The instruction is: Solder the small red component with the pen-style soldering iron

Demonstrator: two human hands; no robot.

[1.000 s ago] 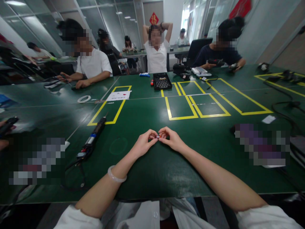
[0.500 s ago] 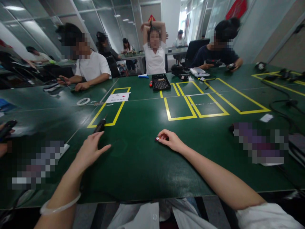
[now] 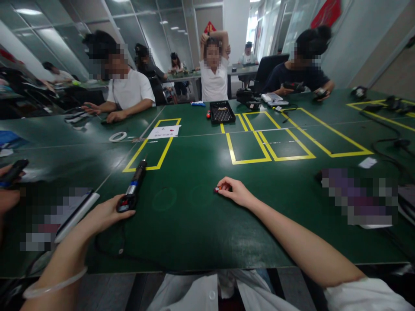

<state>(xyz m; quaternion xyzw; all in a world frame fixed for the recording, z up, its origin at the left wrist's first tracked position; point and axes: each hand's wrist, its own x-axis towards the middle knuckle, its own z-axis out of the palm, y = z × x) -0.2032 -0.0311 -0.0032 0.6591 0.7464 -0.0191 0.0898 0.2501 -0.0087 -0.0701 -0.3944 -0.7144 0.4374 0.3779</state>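
On the left of the green table (image 3: 181, 233), an electric screwdriver (image 3: 133, 185) lies with its bit pointing away from me and a cord at its rear. My left hand (image 3: 108, 212) is closed round its rear end, thumb on the near side and fingers on the far side. In front of my body, my right hand (image 3: 235, 191) pinches a small red, white and dark part (image 3: 217, 189) between thumb and fingertips, close above the tabletop. The part is too small to make out its kind, and the fingers hide some of it.
A black tray (image 3: 222, 116) of small pieces stands at the far middle, beside a red object (image 3: 208, 114). Yellow tape (image 3: 251, 161) marks rectangles. A paper sheet (image 3: 164, 131) and white ring (image 3: 117, 137) lie farther left. Blurred-out devices flank me; co-workers sit opposite, and another person's hand shows far left.
My left hand has let go of the small part, swung left and closed on the rear of the screwdriver. My right hand has stayed in place, still pinching the part.
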